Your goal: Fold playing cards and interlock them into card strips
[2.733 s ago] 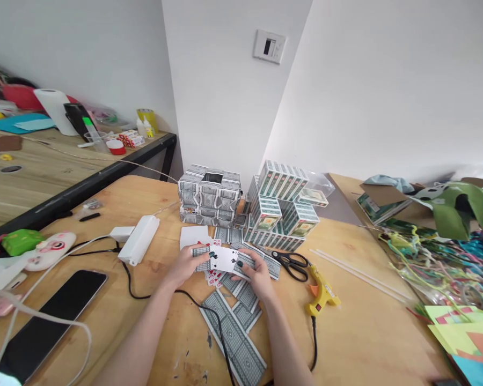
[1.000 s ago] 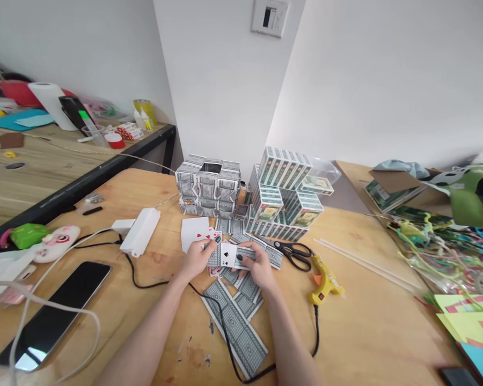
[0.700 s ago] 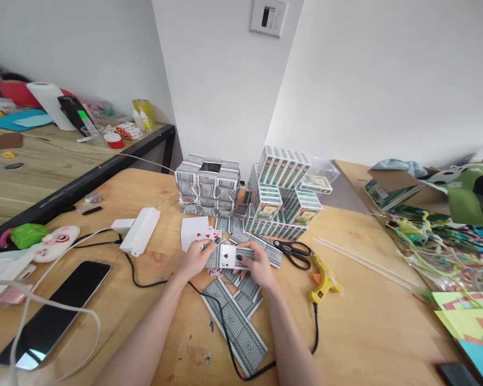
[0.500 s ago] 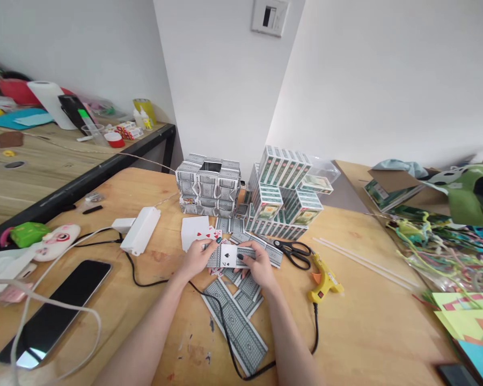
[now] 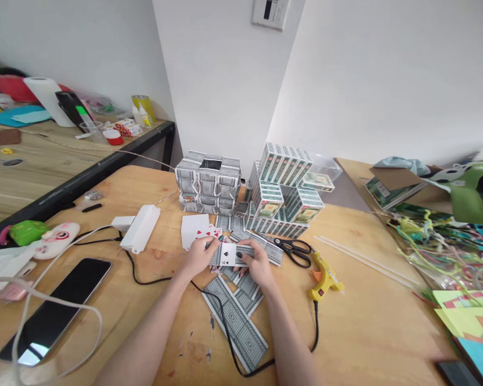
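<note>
Between my two hands is a strip of playing cards [image 5: 228, 254], with a white spade face in the middle and grey patterned backs on either side. My left hand [image 5: 201, 255] pinches its left end, thumb on top. At the other end my right hand [image 5: 257, 262] is closed on the strip, thumb pressing its top and fingers partly beneath. Grey-backed card strips [image 5: 237, 327] lie on the table below and around my hands. Just beyond my left hand lie a blank white card piece [image 5: 194, 228] and several red-suited cards [image 5: 209, 231].
A hollow block built of cards [image 5: 209, 182] stands at the back. Beside it are stacked card boxes [image 5: 285, 198]. Black scissors [image 5: 295, 252] and a yellow glue gun [image 5: 325, 279] lie to the right, its cord looping nearby. A phone [image 5: 60, 305] and a white power strip [image 5: 140, 229] occupy the left.
My left hand has shifted slightly to the right along the strip, so less of its left end shows. The right hand has hardly moved, and the camera view has shifted a little.
</note>
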The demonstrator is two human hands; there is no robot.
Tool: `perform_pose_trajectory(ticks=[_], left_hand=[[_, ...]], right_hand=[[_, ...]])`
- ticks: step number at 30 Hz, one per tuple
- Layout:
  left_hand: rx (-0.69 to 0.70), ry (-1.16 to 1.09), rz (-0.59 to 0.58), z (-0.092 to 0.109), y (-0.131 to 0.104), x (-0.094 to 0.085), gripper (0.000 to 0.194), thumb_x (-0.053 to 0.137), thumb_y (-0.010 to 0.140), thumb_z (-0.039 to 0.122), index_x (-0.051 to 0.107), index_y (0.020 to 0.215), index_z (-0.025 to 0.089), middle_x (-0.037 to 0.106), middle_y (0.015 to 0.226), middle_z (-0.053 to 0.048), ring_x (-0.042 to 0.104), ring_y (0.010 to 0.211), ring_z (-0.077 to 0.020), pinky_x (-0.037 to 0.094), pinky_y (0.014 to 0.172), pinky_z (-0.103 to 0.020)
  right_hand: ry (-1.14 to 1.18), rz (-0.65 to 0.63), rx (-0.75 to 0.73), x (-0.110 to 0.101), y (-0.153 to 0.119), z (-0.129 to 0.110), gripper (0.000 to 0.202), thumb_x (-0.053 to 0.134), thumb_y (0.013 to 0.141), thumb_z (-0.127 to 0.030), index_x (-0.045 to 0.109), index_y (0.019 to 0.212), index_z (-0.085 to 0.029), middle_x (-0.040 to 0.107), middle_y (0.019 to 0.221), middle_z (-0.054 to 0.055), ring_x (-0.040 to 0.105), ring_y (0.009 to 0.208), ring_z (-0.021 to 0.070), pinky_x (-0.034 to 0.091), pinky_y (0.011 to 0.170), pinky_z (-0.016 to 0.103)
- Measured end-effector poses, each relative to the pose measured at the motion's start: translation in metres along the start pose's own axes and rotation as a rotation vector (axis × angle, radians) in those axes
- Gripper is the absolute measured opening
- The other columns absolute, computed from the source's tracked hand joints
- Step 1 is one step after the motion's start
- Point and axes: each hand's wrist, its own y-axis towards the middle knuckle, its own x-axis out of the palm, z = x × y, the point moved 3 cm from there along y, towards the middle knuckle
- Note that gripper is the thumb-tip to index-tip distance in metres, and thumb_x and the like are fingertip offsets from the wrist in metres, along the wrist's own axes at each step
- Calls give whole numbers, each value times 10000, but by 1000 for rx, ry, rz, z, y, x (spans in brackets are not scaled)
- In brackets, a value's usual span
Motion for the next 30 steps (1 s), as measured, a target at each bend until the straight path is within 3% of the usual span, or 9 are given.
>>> perform_pose_trajectory(ticks=[30], left_hand=[[48,10,-28,2,-1,12,343,394,796,398,404,540,170,424,512,37,392,524,-106,286,523,-225]], right_hand=[[38,-68,-8,11,0,5,216,543,720,-247,436,903,-206,571,604,-50,583,427,125,446,313,198]])
